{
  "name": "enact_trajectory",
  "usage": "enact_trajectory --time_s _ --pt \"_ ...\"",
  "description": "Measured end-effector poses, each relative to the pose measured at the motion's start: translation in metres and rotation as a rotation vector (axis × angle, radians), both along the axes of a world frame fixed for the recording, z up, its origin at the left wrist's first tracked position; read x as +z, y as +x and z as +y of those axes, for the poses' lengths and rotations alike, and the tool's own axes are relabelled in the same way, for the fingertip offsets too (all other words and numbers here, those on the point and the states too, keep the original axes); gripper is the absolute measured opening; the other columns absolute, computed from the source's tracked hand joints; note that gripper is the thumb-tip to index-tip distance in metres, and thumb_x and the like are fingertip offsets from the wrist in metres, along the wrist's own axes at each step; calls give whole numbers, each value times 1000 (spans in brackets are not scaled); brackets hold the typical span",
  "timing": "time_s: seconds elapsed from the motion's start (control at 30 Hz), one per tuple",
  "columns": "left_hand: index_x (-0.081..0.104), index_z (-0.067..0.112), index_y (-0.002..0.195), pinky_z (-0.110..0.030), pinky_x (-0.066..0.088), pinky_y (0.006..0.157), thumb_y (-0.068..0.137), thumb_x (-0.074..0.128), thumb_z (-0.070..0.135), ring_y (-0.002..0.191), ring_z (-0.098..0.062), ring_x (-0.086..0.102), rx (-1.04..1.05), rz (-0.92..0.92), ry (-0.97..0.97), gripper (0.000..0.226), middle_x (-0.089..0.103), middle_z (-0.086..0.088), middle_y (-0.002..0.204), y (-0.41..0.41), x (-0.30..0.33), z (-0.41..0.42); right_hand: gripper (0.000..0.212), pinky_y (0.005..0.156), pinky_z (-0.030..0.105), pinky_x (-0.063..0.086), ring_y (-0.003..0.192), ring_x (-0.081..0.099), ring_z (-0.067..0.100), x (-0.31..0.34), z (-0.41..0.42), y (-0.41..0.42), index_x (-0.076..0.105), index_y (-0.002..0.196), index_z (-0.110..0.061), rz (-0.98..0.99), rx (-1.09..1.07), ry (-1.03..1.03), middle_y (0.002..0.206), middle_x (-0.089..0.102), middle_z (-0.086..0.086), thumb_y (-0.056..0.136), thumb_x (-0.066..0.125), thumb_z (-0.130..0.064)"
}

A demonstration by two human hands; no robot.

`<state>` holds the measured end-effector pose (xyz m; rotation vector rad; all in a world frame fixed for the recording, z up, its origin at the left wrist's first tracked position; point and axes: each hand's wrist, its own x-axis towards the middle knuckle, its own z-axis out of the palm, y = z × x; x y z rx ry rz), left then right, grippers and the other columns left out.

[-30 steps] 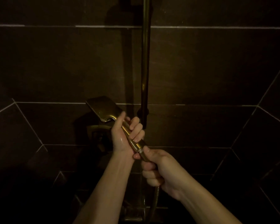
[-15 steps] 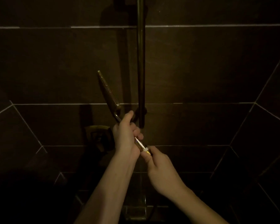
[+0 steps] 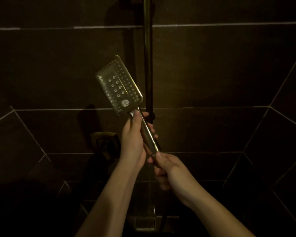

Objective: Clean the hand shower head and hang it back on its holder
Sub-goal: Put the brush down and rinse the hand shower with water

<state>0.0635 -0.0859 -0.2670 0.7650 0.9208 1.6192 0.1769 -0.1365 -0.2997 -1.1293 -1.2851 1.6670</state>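
The brass hand shower head (image 3: pixel 119 85) is held up in front of the dark tiled wall, its rectangular nozzle face turned toward me and tilted to the left. My left hand (image 3: pixel 133 137) grips the upper part of its handle just below the head. My right hand (image 3: pixel 167 168) holds the bottom end of the handle, where the hose joins. The square brass holder (image 3: pixel 104 140) sits on the wall to the left of my left hand, with nothing in it.
A vertical shower rail (image 3: pixel 148 65) runs down the wall right behind the shower head. Dark tiles with pale grout lines cover the walls on all sides. A small metal fitting (image 3: pixel 144 223) shows low down between my forearms.
The shower head has turned in my hands: from face away, through edge-on, to its nozzle face toward me. It has also risen slightly.
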Motion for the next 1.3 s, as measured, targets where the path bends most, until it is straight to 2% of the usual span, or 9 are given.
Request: enact_trajectory --time_s 0.07,0.2,0.33,0.4,0.53,0.87,1.03,1.17,1.3 --pt "60 18 120 -29 49 51 98 61 44 56 -10 57 -4 17 -16 34 57 7 62 2 -1 0 29 47 22 33 50 42 7 1 -2 -3 63 95 -19 -68 -7 33 63 49 -7 102 41 -38" --pt "24 24 155 -25 41 42 95 69 27 49 -9 49 -6 -28 -36 75 52 7 61 1 -5 0 26 48 21 34 50 44 5 2 -6 -8 62 95 -21 -127 -27 111 66 51 -7 102 43 -37" --pt "45 28 129 -32 54 48 102 57 33 63 -14 61 -21 24 59 29 59 -3 90 -1 1 -4 26 47 22 34 50 45 6 5 -8 -5 63 98 -23 -117 -35 86 64 51 -9 101 43 -40" --pt "55 17 130 -39 61 65 103 54 34 83 -20 66 -46 -20 34 31 59 -8 104 -4 5 -3 28 46 22 33 49 44 6 7 -5 -2 64 97 -20 -122 -55 108 63 50 -8 101 43 -39" --pt "70 10 108 -35 56 67 103 54 24 73 -16 62 -55 -68 -49 21 62 -4 84 -9 8 1 30 45 22 32 47 42 5 6 -3 2 63 96 -16 -139 -66 114 61 47 -8 102 42 -36" --pt "41 26 116 -25 42 44 98 65 33 47 -7 50 62 19 -28 31 56 9 57 3 8 1 28 47 22 33 49 44 5 5 -9 -6 64 99 -18 -125 -45 89 65 51 -6 101 43 -37" --pt "55 20 130 -41 63 69 106 47 39 78 -14 66 32 27 -17 31 62 -4 108 3 13 2 30 47 22 33 48 44 4 3 -3 -5 64 95 -19 -82 -84 25 64 51 -7 102 42 -38" --pt "60 10 113 -31 53 55 107 43 41 62 -13 59 42 -127 -70 36 60 -2 80 2 10 0 30 50 20 35 51 47 2 1 0 -1 66 94 -19 -127 -101 71 66 51 -7 101 43 -38" --pt "49 18 114 -23 39 44 98 63 36 51 -8 47 46 -147 -27 28 49 6 65 3 8 0 27 48 23 31 50 43 6 0 -4 -7 63 92 -20 -91 -66 76 63 50 -8 102 43 -35"
